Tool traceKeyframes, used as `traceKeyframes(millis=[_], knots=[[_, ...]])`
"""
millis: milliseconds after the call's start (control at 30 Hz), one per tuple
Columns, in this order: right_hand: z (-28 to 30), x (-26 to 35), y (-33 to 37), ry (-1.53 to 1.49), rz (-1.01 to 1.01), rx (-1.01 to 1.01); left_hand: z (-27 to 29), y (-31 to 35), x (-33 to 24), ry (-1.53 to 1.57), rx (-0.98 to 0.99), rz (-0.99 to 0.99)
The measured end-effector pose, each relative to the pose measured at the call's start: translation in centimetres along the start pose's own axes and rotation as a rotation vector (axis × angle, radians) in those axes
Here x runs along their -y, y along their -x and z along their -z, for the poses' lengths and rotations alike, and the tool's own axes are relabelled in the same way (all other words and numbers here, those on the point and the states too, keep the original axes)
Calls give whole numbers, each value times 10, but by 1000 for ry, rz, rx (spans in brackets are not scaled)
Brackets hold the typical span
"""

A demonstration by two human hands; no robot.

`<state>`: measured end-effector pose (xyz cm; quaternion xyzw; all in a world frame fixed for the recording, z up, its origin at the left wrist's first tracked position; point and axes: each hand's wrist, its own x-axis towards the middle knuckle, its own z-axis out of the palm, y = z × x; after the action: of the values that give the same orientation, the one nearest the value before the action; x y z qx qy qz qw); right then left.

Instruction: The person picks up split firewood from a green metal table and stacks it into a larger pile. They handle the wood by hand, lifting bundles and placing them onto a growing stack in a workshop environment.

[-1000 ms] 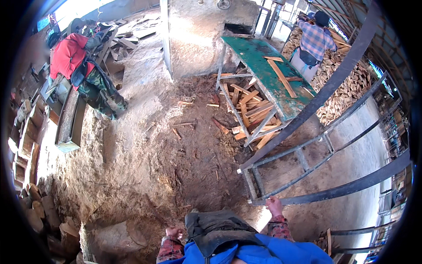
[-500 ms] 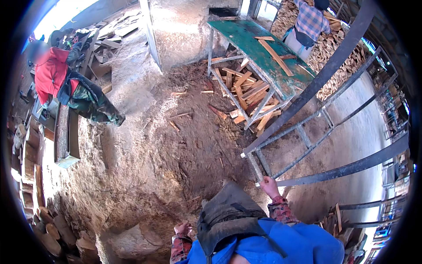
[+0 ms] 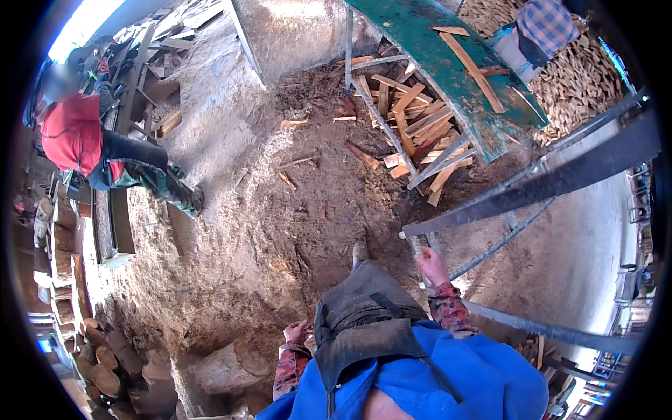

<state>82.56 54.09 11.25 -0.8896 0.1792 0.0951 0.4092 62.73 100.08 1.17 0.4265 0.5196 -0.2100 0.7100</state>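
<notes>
My right hand (image 3: pixel 432 267) is closed at the near end of a grey metal frame (image 3: pixel 483 248) with crossbars. What its fingers grip is hidden. Just beyond that hand begins a long, wide, dark grey band (image 3: pixel 553 178), which stretches off to the right over the frame. A second such band (image 3: pixel 546 327) runs behind my right forearm toward the right rim. My left hand (image 3: pixel 298 332) hangs low beside the dark apron (image 3: pixel 371 301), its fingers curled in and nothing seen in them. One shoe (image 3: pixel 359 252) shows ahead of the apron.
A green-topped table (image 3: pixel 448 70) stands ahead right, split wood (image 3: pixel 420 126) heaped beneath it. Behind it is a person in a checked shirt (image 3: pixel 549 26). At left, another person in red (image 3: pixel 73 133) stands by a metal trough (image 3: pixel 122 224). Logs (image 3: pixel 231 367) lie near left.
Both grey bands have swung clockwise, their far ends now lower at the right. My right hand sits higher in view, my left too. A shoe has come into view. The person in red has turned.
</notes>
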Motion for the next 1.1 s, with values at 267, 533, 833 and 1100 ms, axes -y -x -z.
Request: traceKeyframes(millis=[267,533,833,1100], knots=[[19,48,-119,-96,25,75,-74,7,-61,30,-47,-58],[11,93,-196,-31,21,97,-116,-36,-119,-141,-104,36],[-6,121,-286,-82,-114,-51,-182,-103,-279,-533,-102,-103],[-29,191,-360,-75,-83,-162,-235,-231,-465,-154,296,-8]])
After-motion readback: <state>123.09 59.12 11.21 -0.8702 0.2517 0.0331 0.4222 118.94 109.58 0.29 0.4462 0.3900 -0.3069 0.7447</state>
